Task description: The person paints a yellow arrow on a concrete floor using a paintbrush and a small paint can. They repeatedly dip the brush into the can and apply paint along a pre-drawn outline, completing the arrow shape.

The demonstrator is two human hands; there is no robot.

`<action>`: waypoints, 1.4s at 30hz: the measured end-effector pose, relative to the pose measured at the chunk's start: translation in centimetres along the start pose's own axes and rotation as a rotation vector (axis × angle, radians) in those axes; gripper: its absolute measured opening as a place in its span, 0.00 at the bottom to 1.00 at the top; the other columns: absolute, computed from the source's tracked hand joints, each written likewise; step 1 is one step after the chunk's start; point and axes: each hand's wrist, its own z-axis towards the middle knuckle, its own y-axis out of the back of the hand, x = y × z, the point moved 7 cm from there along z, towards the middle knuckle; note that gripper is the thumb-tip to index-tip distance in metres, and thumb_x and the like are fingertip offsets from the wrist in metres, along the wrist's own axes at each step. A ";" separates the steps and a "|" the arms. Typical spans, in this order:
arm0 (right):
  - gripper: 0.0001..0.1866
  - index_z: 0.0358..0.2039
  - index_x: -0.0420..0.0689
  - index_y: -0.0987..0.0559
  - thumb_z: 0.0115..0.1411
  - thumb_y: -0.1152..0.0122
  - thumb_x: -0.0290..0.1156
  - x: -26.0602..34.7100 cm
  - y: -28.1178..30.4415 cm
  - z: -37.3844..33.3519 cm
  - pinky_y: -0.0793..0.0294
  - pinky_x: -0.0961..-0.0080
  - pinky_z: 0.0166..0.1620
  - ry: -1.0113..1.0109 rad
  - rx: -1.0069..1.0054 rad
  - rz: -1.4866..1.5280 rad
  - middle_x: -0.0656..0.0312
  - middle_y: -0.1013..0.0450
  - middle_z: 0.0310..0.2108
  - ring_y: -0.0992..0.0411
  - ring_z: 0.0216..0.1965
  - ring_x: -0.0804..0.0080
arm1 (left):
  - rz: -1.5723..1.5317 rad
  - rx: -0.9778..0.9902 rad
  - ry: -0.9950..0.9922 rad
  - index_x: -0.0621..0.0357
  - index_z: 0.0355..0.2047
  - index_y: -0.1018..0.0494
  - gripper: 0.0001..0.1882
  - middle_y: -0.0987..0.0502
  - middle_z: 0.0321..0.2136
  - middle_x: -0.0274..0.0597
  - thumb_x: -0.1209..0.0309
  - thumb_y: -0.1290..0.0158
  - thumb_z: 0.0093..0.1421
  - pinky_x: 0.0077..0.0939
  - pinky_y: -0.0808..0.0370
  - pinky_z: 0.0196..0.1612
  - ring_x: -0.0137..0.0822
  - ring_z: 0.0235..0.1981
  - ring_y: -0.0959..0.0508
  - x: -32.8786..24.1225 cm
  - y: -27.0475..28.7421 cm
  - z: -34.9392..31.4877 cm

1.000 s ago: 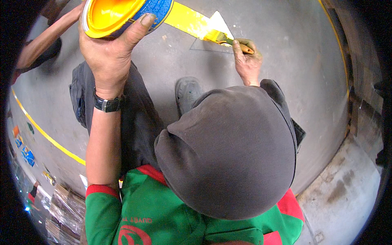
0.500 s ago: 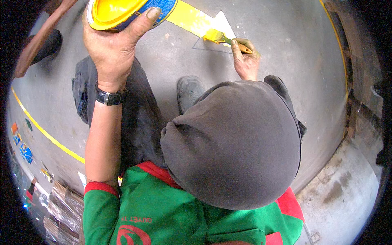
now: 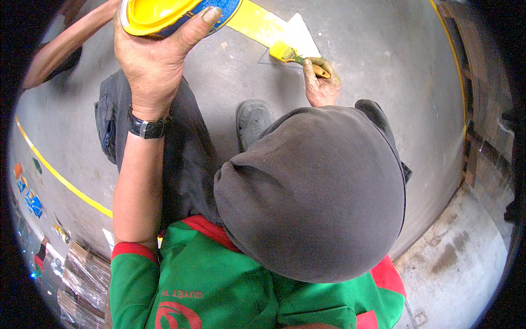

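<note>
Grey concrete floor (image 3: 383,82) — yellow painted stripe (image 3: 257,22), shoe (image 3: 252,120)

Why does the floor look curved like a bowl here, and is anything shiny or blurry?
Head view: the fisheye lens bends the grey concrete floor and thin yellow floor line toward a black rim; wet yellow paint in the open blue paint can held by the left hand glints; the yellow-bristled paintbrush in the right hand stays sharp.

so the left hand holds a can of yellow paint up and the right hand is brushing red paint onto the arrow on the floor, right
Not quite: the paint on the brush is yellow, not red, matching the arrow it touches, as the head view shows. The rest stands: the left hand holds the can of yellow paint up, and the right hand works the brush on the floor.
</note>
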 end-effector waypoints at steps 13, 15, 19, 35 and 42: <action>0.09 0.39 0.42 0.18 0.64 0.33 0.34 -0.1 0.0 -0.1 0.28 0.80 0.37 0.015 0.016 0.012 0.66 0.24 0.30 0.29 0.33 0.81 | -0.038 0.031 0.015 0.67 0.62 0.39 0.41 0.25 0.53 0.46 0.70 0.30 0.52 0.32 0.26 0.58 0.35 0.53 0.23 -0.2 -0.6 0.4; 0.08 0.39 0.42 0.18 0.64 0.33 0.33 -0.2 0.0 0.0 0.28 0.81 0.37 0.013 -0.025 0.042 0.66 0.24 0.30 0.29 0.33 0.81 | 0.003 -0.025 -0.003 0.67 0.62 0.38 0.41 0.25 0.53 0.46 0.71 0.30 0.52 0.32 0.26 0.58 0.35 0.53 0.23 -0.1 -0.2 0.6; 0.08 0.39 0.42 0.18 0.64 0.34 0.32 -0.9 -0.1 -0.2 0.28 0.80 0.37 -0.070 -0.041 0.042 0.67 0.24 0.30 0.28 0.33 0.81 | 0.016 0.044 -0.052 0.67 0.62 0.38 0.40 0.25 0.53 0.47 0.72 0.30 0.52 0.32 0.26 0.59 0.35 0.53 0.23 0.0 -0.5 0.6; 0.11 0.40 0.42 0.18 0.64 0.34 0.36 0.2 0.3 0.0 0.26 0.78 0.39 0.072 0.035 -0.040 0.64 0.22 0.31 0.26 0.34 0.78 | -0.052 -0.018 -0.010 0.68 0.63 0.39 0.41 0.26 0.55 0.49 0.73 0.30 0.51 0.35 0.27 0.61 0.38 0.55 0.24 -0.1 -0.9 0.2; 0.08 0.39 0.40 0.18 0.64 0.33 0.31 -0.3 -0.3 0.1 0.27 0.79 0.38 -0.010 0.010 0.091 0.65 0.23 0.31 0.27 0.33 0.79 | -0.036 0.025 -0.010 0.67 0.62 0.38 0.41 0.25 0.54 0.48 0.73 0.30 0.51 0.33 0.26 0.59 0.36 0.54 0.23 0.1 0.1 0.9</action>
